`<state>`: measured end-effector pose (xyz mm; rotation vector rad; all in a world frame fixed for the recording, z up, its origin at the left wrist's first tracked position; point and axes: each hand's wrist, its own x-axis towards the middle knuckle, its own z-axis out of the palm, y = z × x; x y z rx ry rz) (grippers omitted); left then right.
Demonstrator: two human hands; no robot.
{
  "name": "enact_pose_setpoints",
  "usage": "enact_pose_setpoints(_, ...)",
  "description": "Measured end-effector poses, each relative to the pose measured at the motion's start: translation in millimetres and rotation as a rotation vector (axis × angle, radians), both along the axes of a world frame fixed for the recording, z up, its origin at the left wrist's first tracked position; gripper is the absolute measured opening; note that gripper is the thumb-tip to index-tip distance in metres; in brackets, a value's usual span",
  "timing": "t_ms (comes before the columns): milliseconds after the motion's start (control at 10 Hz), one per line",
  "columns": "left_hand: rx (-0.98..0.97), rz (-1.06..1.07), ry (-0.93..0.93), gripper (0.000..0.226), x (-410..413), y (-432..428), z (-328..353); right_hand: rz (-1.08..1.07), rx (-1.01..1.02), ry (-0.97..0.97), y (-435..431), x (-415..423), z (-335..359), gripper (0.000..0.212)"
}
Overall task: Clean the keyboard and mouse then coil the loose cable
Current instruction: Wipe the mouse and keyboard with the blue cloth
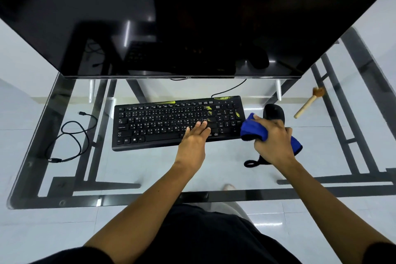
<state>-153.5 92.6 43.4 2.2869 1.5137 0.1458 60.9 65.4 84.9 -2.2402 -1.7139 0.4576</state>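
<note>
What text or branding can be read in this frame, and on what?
"acer", seen upside down: top right corner of the keyboard.
"TCL": bottom bezel of the monitor, tiny and barely legible.
Key legends: single letters such as Q, W, A, S readable; smaller markings too small to read.

A: Any readable text?
B: Keyboard (179, 122), frame center, carried "acer" in green at its upper right corner, seen upside down. Keycaps showed white Latin letters w/ a 2nd script beside them, plus "Enter", "Caps Lock", "Shift", "Ctrl", "Alt".
A: Monitor?
B: Monitor (188, 17) had a tiny logo on its bottom bezel, approx. mid-frame; too small to read.
</note>
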Motion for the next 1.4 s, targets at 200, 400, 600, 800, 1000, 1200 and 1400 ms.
enact_pose_setpoints(200,-0.007,-0.014,0.002,0.058,-3.7,-7.8,-1.0,-0.062,0.106,0.184,38.4,-13.6,11.1,0.062)
enact_pose_setpoints(400,-0.021,0.013,-0.025,0.057,-1.8,-9.3,-0.8,-0.514,0.166,0.911,50.4,6.5,26.9,0.031)
enact_pose_setpoints(600,-0.028,0.027,-0.043,0.058,-1.8,-9.2,-3.0,-0.568,0.134,1.111,45.2,17.4,21.1,0.025)
enact_pose_setpoints(800,-0.031,0.03,-0.063,0.058,-1.6,-9.3,-2.8,-0.103,0.06,0.396,48.2,8.8,11.6,0.031)
enact_pose_setpoints(1000,-0.03,0.04,-0.08,0.057,-1.9,-9.4,-1.5,0.289,-0.083,0.086,30.9,-8.7,1.6,0.05)
enact_pose_setpoints(1200,-0.033,0.04,-0.091,0.057,-2.9,-9.7,-0.8,0.308,-0.137,-0.16,15.4,-20.9,-18.9,0.089)
enact_pose_setpoints(1400,-0.039,0.03,-0.09,0.058,-3.6,-8.7,-1.3,0.257,-0.166,-0.33,9.2,-28.2,-22.7,0.09)
